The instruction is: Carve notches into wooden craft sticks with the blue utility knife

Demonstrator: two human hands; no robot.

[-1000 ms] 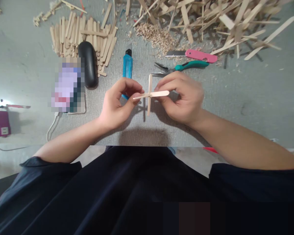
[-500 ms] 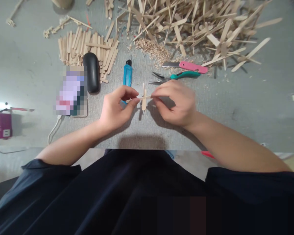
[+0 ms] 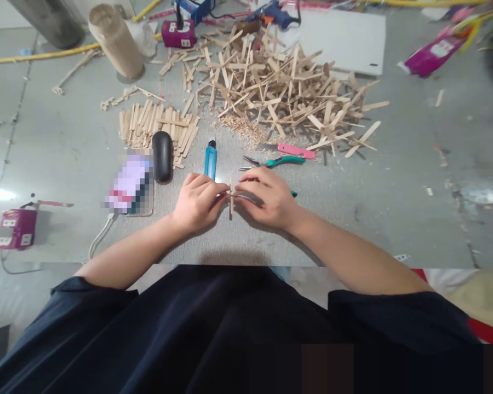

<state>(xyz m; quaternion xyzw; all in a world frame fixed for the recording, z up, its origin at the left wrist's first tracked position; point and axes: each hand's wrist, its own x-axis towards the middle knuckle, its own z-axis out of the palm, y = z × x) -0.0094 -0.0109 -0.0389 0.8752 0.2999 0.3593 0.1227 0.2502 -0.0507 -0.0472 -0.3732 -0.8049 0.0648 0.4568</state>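
Note:
Above the near part of the table, between my two hands, is a small cross of wooden craft sticks [image 3: 231,208], one stick pointing away from me. My left hand [image 3: 198,201] pinches the cross from the left with thumb and fingertips. From the other side my right hand [image 3: 269,198] grips it between thumb and fingers, which hide most of the sideways stick. A blue box cutter [image 3: 210,160] lies just beyond my left hand. Past my right hand are green-handled pliers [image 3: 285,160] and a pink folding knife [image 3: 296,150].
A large heap of crossed craft sticks [image 3: 287,90] covers the back middle, with wood shavings [image 3: 244,128] at its front. Loose sticks [image 3: 142,123], a black case [image 3: 162,157] and a phone [image 3: 129,183] on a cable lie left. A jar [image 3: 117,44] and blue glue gun [image 3: 277,13] stand farther back.
The view has tilted up and shows more of the table's far side. My hands have come closer together around the crossed sticks, covering more of the sideways stick.

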